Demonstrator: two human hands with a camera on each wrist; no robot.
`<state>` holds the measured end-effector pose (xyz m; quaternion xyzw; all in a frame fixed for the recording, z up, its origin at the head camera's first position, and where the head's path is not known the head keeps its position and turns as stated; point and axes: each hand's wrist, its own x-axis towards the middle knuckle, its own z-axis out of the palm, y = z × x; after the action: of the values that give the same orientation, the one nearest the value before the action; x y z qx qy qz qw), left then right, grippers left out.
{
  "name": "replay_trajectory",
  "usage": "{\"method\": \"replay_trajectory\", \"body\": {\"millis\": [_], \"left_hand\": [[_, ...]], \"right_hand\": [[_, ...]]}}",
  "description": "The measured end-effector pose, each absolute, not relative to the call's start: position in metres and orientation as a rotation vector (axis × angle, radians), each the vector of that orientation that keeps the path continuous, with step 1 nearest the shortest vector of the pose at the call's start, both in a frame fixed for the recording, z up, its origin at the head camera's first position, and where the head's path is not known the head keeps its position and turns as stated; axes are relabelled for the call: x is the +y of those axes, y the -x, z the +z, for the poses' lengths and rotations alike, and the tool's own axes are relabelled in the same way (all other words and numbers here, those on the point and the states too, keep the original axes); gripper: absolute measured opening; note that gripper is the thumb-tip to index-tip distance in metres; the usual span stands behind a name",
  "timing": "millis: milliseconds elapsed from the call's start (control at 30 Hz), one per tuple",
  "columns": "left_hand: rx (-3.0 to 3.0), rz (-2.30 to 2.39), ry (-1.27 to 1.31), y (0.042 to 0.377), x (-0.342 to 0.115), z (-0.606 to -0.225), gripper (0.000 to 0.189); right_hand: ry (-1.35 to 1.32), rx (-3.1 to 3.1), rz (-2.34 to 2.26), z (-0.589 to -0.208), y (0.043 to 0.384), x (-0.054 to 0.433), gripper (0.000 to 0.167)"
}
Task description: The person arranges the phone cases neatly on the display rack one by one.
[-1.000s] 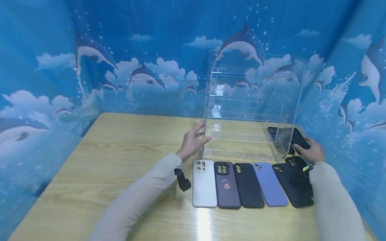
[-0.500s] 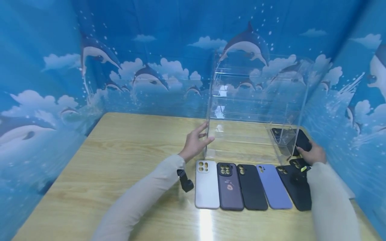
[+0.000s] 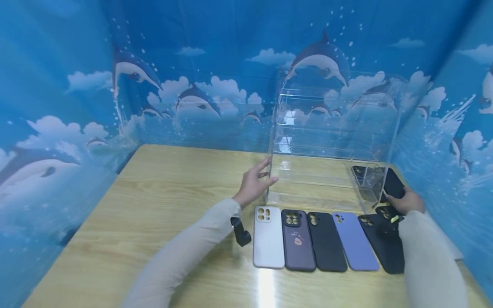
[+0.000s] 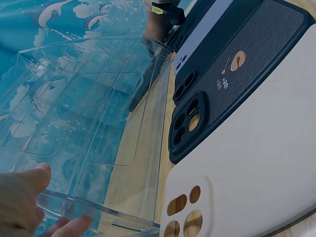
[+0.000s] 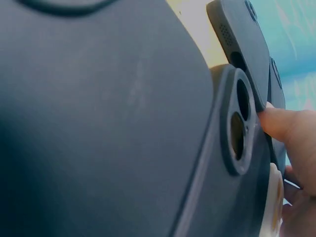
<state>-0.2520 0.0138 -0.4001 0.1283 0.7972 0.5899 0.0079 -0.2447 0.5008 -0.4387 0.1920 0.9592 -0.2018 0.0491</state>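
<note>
In the head view my left hand [image 3: 252, 188] grips the left side wall of a clear acrylic tiered rack [image 3: 319, 198], thumb in front and fingers outside. The left wrist view has the thumb [image 4: 37, 178] and fingers [image 4: 74, 226] on either side of the panel's edge. At the far right my right hand [image 3: 409, 202] holds the near end of a black phone case [image 3: 395, 183]. In the right wrist view its thumb [image 5: 279, 121] presses that case's corner; the other fingers are partly hidden behind.
In front of the rack lie a white case [image 3: 268, 244], a dark printed case [image 3: 299, 246], a black case [image 3: 328, 244], a lavender case [image 3: 357, 244] and another black case [image 3: 387, 248]. A small clear bracket [image 3: 358, 188] stands inside the rack's right side. Dolphin-print curtains [image 3: 215, 119] surround the wooden table [image 3: 154, 205].
The head view has shifted slightly, so everything sits a little further right. My right hand now covers more of the black case below it. My left hand keeps its place on the rack.
</note>
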Motion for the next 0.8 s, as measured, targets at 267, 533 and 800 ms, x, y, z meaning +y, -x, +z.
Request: {"method": "replay_trajectory", "body": {"millis": [267, 533, 800], "left_hand": [[2.495, 1.844, -0.417, 0.251, 0.015, -0.399, 0.07], [2.485, 1.848, -0.399, 0.251, 0.015, -0.399, 0.07], [2.48, 1.855, -0.4, 0.251, 0.014, -0.399, 0.07]], "right_hand": [[-0.63, 2.942, -0.634, -0.434, 0.24, 0.499, 0.093], [-0.788, 2.917, -0.855, -0.411, 0.234, 0.494, 0.097], [-0.858, 3.06, -1.022, -0.389, 0.235, 0.484, 0.09]]}}
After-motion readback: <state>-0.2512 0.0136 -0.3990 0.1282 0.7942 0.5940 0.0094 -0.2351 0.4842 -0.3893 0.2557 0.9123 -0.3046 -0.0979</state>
